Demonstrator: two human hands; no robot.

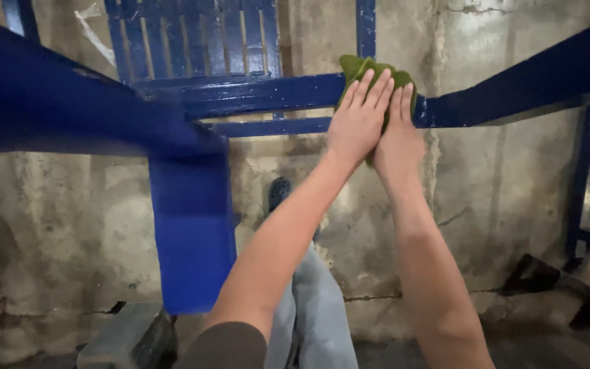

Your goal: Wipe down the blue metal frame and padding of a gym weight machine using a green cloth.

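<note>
A green cloth (358,67) lies pressed against a blue-painted metal rail (268,92), near where that rail meets an upright blue bar (367,27). Both hands cover most of the cloth, so only its upper folds and a strip at its lower edge show. The left hand (358,119) lies flat on it, fingers (370,89) straight and close together, pointing up and not curled around anything. The right hand (399,133) sits just beside and partly under the left, its fingers likewise stretched out together and flat on the cloth. Both bare forearms reach up from the bottom of the view. A thick blue beam (69,102) crosses the left side and drops into a wide blue post (192,232). Behind the rail stands a blue slatted panel (192,37). A stained concrete wall (500,178) fills the background. Below, a leg in grey trousers (315,307) ends in a dark shoe (279,193).
</note>
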